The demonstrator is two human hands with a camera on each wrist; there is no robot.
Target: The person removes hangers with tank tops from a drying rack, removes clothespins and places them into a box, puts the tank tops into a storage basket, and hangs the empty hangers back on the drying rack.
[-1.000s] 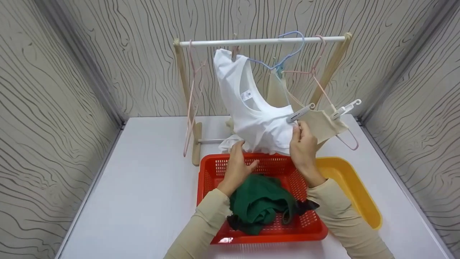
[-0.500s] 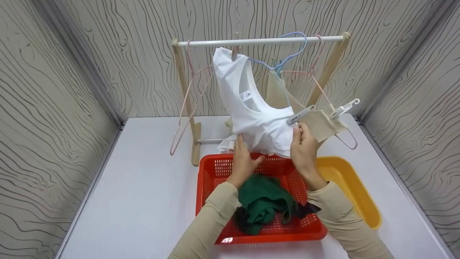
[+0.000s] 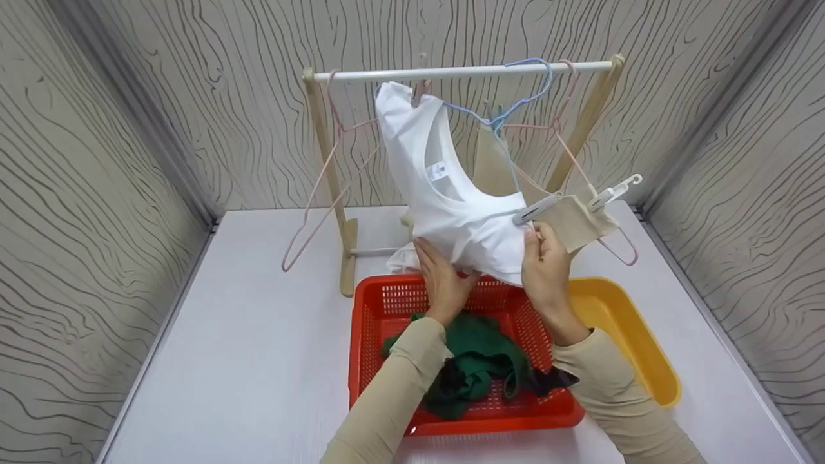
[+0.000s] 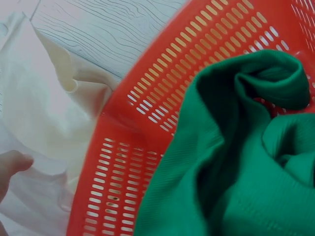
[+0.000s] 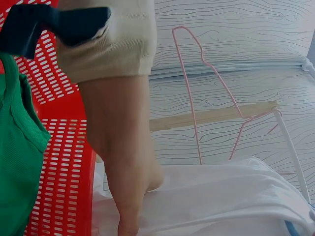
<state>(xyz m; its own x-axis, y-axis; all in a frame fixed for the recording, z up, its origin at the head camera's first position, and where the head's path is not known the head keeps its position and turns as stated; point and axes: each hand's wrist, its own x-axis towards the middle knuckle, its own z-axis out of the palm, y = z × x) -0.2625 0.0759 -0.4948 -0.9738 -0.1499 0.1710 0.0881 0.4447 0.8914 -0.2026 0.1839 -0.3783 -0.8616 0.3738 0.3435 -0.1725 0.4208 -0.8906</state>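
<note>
A white tank top (image 3: pixel 438 212) hangs tilted from a blue hanger (image 3: pixel 509 119) on the rack's bar. A pinkish clothespin (image 3: pixel 419 93) clips its left shoulder strap and a grey clothespin (image 3: pixel 536 209) its right one. Just below the grey clothespin, my right hand (image 3: pixel 546 277) pinches the edge of the fabric between thumb and fingers. My left hand (image 3: pixel 445 283) reaches up to the lower left of the tank top, fingers extended against the cloth. In the left wrist view its thumb (image 4: pixel 17 162) shows over the pale fabric; the other fingers are largely outside that view.
Beneath the hands stands a red basket (image 3: pixel 367 361) holding green clothing (image 3: pixel 477 348). A yellow tray (image 3: pixel 644 341) sits at its right. The drying rack (image 3: pixel 348 258) also bears pink hangers; a beige cloth (image 3: pixel 580 225) is clipped with a white clothespin (image 3: pixel 615 192). Patterned walls enclose the table.
My left hand has moved right and up to the tank top's lower edge. The left pink hanger has swung outward to the left. My right hand keeps its hold, nearly still.
</note>
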